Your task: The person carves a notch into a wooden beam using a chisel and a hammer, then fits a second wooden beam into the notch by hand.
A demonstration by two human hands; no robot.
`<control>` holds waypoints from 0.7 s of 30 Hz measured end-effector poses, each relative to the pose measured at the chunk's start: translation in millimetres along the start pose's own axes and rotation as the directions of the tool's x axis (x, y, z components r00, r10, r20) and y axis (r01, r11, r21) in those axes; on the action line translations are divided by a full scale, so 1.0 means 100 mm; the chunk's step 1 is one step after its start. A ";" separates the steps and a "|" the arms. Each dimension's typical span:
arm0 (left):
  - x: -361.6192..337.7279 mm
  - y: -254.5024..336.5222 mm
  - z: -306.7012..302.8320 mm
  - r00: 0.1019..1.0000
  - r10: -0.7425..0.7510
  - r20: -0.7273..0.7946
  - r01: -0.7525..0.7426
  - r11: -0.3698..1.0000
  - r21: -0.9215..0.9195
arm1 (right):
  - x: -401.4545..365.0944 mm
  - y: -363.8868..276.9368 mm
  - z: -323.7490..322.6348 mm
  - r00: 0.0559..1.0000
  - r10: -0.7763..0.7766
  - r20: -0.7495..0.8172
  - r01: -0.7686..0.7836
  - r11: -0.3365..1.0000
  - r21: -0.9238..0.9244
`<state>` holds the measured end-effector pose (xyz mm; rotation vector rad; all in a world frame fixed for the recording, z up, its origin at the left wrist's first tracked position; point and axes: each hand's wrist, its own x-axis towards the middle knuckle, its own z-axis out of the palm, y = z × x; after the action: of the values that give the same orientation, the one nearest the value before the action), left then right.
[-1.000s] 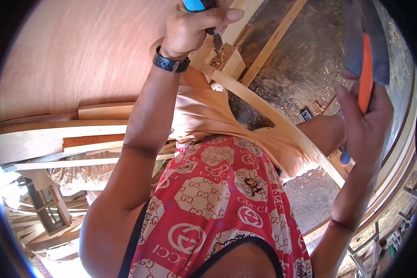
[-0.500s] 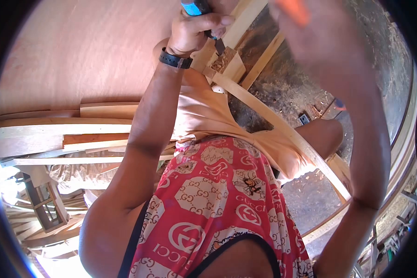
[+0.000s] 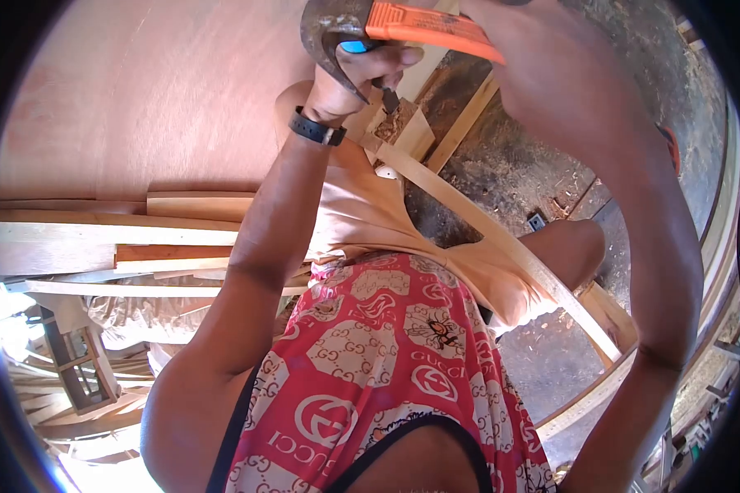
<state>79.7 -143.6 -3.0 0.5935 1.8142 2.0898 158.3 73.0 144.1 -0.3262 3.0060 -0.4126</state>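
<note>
My left hand [image 3: 345,80], with a dark watch on the wrist, is wrapped round a chisel [image 3: 390,100] with a blue and black handle. The dark blade points down at a rough, chipped notch in a wooden piece [image 3: 416,135]. My right hand [image 3: 510,37] grips a claw hammer [image 3: 436,29] by its orange handle. The dark metal hammer head lies over the top of the chisel handle and hides most of it; whether they touch I cannot tell.
A large wooden panel [image 3: 140,99] fills the upper left, with stacked boards [image 3: 189,234] below it. A long thin strip [image 3: 485,215] crosses my lap diagonally. Wood chips lie on the dark floor [image 3: 510,156]. A small wooden frame [image 3: 82,370] stands lower left.
My right hand has moved left, bringing the hammer from a blurred position at the upper right to the chisel's top. My left hand has shifted slightly down and still grips the chisel.
</note>
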 end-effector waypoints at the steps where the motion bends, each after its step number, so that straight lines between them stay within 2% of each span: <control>1: -0.04 -0.02 0.06 0.996 0.045 -0.072 -0.029 0.977 0.211 | -0.05 0.07 -0.03 0.994 -0.101 -0.036 0.103 0.992 0.066; 2: -0.05 -0.01 0.14 0.996 0.048 -0.073 -0.031 0.977 0.212 | -0.07 0.09 -0.02 0.994 -0.103 -0.037 0.105 0.992 0.065; 4: -0.06 0.01 0.29 0.995 0.034 0.099 -0.073 0.901 0.429 | -0.10 0.12 0.08 0.957 -0.167 -0.237 0.182 0.982 0.045; 5: -0.06 0.02 0.30 0.990 -0.003 0.138 -0.057 0.901 0.429 | -0.07 0.20 0.16 0.956 -0.170 -0.237 0.186 0.981 0.047; 7: -0.03 0.16 0.28 0.981 -0.062 0.181 -0.025 0.896 0.443 | 0.02 0.38 0.32 0.928 -0.084 -0.363 0.199 0.935 0.293; 8: -0.02 0.21 0.26 0.966 -0.117 0.229 0.000 0.891 0.454 | -0.03 0.33 0.31 0.928 -0.082 -0.365 0.198 0.935 0.294; 9: 0.12 -0.10 -0.05 0.946 0.134 0.296 -0.193 0.965 0.178 | -0.12 0.23 0.28 0.876 -0.074 -0.477 0.199 0.956 0.217; 10: 0.15 -0.08 -0.22 0.993 0.100 0.061 -0.113 0.955 0.275 | -0.16 0.17 0.26 0.810 -0.076 -0.581 0.190 0.972 0.138; 11: 0.30 -0.08 -0.38 0.997 0.038 0.061 -0.036 0.999 -0.035 | -0.15 0.26 0.31 0.812 -0.075 -0.579 0.187 0.973 0.137; 12: 0.44 0.07 -0.33 0.996 -0.020 0.082 0.047 0.938 -0.342 | -0.15 0.45 0.41 0.868 0.037 -0.495 0.140 0.938 0.316; 13: 0.39 0.07 -0.12 0.988 -0.028 -0.153 -0.016 0.960 -0.280 | -0.17 0.61 0.47 0.913 0.132 -0.386 0.077 0.874 0.481; 14: 0.37 0.17 0.13 0.993 -0.009 -0.120 0.005 1.000 -0.030 | -0.20 0.68 0.47 0.915 0.127 -0.383 0.077 0.876 0.476; 15: 0.35 0.25 0.33 0.996 -0.001 -0.094 0.022 0.975 0.222 | -0.23 0.73 0.47 0.925 0.166 -0.342 0.007 0.892 0.451; 16: 0.32 0.33 0.53 0.995 0.096 -0.025 -0.079 0.919 0.386 | -0.25 0.77 0.46 0.931 0.200 -0.305 -0.057 0.906 0.420; 17: 0.35 0.34 0.70 0.981 0.185 0.063 -0.190 0.824 0.533 | -0.27 0.83 0.47 0.934 0.181 -0.308 -0.042 0.912 0.409; 18: 0.40 0.16 0.82 0.980 0.196 0.042 -0.188 0.825 0.533 | -0.31 0.88 0.49 0.923 0.214 -0.318 -0.071 0.911 0.406; 20: 0.52 -0.29 0.90 0.919 0.358 -0.165 -0.195 0.776 0.600 | -0.34 0.96 0.51 0.922 0.218 -0.319 -0.081 0.916 0.392; 21: 0.61 -0.33 0.82 0.916 0.355 -0.188 -0.180 0.781 0.598 | -0.37 0.99 0.52 0.913 0.304 -0.271 -0.172 0.891 0.421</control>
<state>66.0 -38.4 -20.3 0.7569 2.7182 1.8459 180.5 161.2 68.9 0.1702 3.1091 -1.1178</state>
